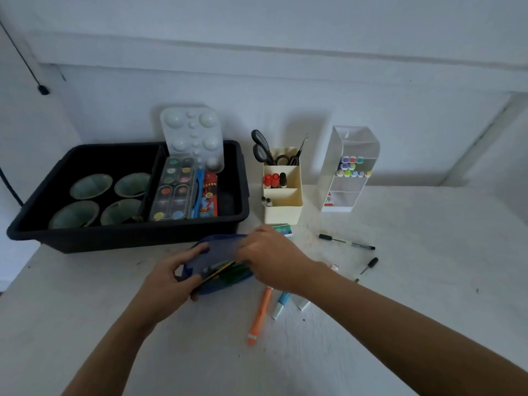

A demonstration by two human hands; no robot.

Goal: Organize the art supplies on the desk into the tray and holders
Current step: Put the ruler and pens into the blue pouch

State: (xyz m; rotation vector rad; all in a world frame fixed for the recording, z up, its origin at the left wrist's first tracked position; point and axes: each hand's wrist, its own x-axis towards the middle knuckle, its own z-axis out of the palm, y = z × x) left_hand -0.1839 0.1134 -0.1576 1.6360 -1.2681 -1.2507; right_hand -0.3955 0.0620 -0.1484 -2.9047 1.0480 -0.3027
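The pouch (217, 261) lay on the desk (400, 295), just in front of the black tray (123, 238), btwn both hands. It was blue see-thru mesh w/ a darker blue edge, and yellow & green pencils showed thru its side. L hand (168, 278) gripped its near-left end, thumb on top, fingers curled under. R hand (271, 257) was at its top right edge, fingers curled onto the rim and clamped there.

In the tray, four green cups (91, 185) sat left of a divider. Right of it were a paint set (174, 190), a crayon box (210, 195) & a white palette (191, 135) propped upright.

Right of the tray stood a cream holder (283, 207) w/ scissors (261, 147), then a clear holder (348, 195) w/ markers (353, 167). Loose near the R forearm: orange marker (260, 315), blue pen (281, 302), black pen (347, 241).
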